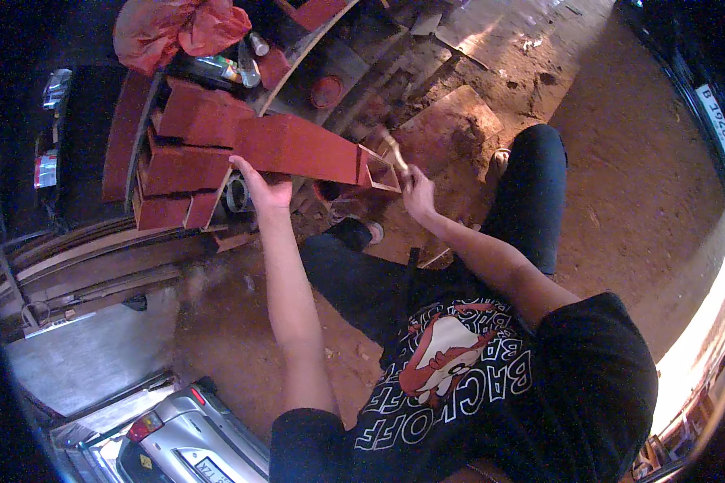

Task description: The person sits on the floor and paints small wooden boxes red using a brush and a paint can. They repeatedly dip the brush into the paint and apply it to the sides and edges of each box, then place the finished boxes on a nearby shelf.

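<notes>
A long tapered red-brown wooden box lies across in front of me, its open end to the right. My left hand holds it at the lower left side, thumb up along its edge; the other fingers are mostly hidden behind it. Just beyond the open end, my right hand grips a slim tool with a pale handle, perhaps a paintbrush. Its far end is blurred. More red-brown boxes sit stacked to the left, touching or close behind the held one.
A round red container stands behind the box. A red plastic bag and a bottle lie at the upper left. On the dirt floor is a flat board. A silver car stands lower left, a dark vehicle at right.
</notes>
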The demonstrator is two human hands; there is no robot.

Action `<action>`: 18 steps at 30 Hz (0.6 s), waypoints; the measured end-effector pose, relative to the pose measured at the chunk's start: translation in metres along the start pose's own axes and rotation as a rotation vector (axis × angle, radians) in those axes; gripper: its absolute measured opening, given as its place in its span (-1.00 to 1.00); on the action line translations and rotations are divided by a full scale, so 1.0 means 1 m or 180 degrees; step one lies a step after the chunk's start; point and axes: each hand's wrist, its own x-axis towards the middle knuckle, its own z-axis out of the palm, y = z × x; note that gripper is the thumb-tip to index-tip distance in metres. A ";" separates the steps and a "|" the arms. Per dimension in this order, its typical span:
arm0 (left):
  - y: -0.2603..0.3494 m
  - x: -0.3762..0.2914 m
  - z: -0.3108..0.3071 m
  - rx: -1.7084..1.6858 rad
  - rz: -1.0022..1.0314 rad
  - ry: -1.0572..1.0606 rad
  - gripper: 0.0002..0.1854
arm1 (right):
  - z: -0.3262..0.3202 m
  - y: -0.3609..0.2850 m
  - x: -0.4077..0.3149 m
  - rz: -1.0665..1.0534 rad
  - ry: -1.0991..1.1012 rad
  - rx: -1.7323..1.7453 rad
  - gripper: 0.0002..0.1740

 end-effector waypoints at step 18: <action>0.075 -0.004 0.014 0.1728 -0.1457 -0.1002 -0.14 | -0.082 -0.035 0.059 0.0757 -0.1582 0.0304 -0.65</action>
